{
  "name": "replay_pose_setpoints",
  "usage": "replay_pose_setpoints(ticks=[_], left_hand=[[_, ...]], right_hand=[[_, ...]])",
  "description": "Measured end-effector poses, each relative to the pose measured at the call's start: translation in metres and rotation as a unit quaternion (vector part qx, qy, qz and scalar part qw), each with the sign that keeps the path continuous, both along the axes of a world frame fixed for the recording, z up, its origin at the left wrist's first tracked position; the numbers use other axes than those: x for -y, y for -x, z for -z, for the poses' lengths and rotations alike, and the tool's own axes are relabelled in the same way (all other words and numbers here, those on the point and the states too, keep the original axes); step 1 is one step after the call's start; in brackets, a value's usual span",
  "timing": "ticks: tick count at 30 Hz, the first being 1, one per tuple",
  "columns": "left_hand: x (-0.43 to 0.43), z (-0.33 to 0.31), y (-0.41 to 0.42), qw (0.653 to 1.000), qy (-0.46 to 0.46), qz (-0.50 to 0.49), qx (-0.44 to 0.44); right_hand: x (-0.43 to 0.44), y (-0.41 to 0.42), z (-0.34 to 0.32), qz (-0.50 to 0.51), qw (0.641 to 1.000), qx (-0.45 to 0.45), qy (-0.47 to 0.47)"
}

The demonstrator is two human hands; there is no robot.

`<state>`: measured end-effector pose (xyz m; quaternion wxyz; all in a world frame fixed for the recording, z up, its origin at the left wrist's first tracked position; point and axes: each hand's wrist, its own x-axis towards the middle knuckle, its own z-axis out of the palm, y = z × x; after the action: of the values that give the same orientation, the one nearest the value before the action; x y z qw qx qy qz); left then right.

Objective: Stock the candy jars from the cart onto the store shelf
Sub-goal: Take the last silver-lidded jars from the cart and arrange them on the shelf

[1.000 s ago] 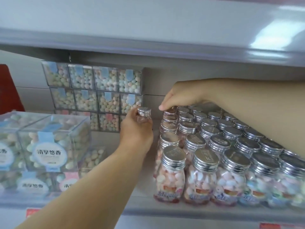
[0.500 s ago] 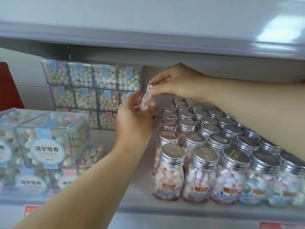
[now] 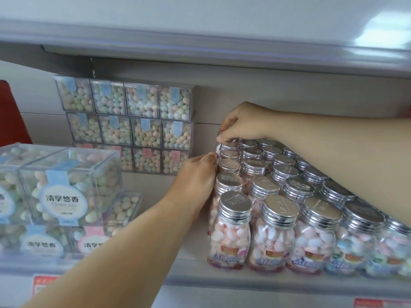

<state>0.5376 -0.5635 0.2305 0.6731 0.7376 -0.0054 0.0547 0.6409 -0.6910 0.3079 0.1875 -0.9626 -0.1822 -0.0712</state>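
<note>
Placing step: the right hand reaches over the jars, its grip pinching the cap of a jar at the block's far left corner, about seated on the shelf. The left hand lies against the column's left side, fingers laid along it, grasping nothing that shows. Next, I judge: let go, square the column, then fetch another from the cart, which is out of view. The shelf is pale and smooth. Clear candy boxes stand left and far, an upper shelf overhangs, and a price tag marks the near edge.
</note>
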Motion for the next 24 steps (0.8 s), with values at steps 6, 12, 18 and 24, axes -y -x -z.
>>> replay_pose_setpoints(ticks=[6, 12, 18, 24], left_hand=[[0.001, 0.0, 0.002, 0.998, 0.037, -0.009, -0.039], [0.0, -0.001, 0.003, 0.999, 0.029, 0.004, -0.038], [-0.006, -0.007, 0.013, 0.996, 0.056, -0.044, -0.046], [-0.027, -0.032, 0.107, 0.993, -0.026, -0.01, 0.112]], right_hand=[[-0.005, -0.001, -0.005, 0.023, 0.998, -0.018, 0.059], [-0.003, 0.001, -0.005, 0.042, 0.996, 0.004, 0.072], [0.001, 0.047, -0.003, 0.05, 0.992, 0.066, 0.096], [-0.01, 0.183, -0.013, -0.013, 0.995, 0.084, 0.049]])
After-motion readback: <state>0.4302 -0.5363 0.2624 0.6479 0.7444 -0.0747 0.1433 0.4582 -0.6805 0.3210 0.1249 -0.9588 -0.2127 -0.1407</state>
